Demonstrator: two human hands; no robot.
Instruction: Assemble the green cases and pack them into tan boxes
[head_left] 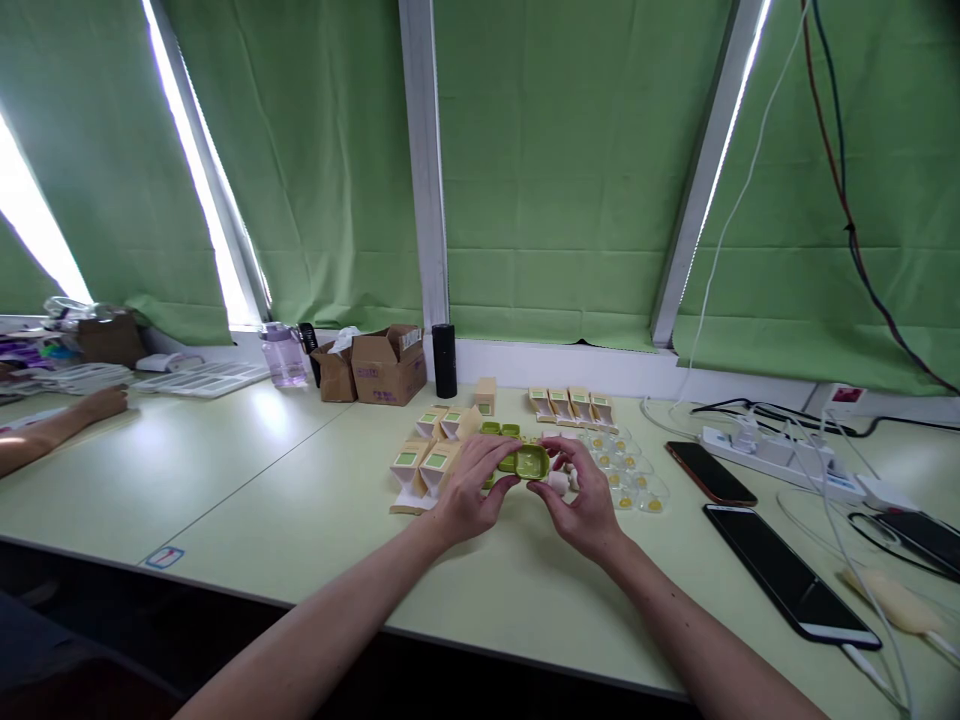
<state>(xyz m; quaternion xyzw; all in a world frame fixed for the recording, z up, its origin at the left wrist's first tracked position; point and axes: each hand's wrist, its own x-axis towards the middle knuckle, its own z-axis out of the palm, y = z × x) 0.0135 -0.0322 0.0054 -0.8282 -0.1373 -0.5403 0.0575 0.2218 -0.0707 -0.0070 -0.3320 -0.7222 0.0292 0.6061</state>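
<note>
Pinching the green case (531, 462) just above the surface (300, 480), we have left hand (469, 492) and right hand (590, 503) fingers closed on its ends (folded cartons (420, 468) left, clear trays (636, 482) with yellow parts right).

Small packing workroom, long pale worktable (225, 470), rows of product boxes (424, 465), cardboard cartons (388, 365), power strip (780, 455), green blinds (562, 170)
</note>
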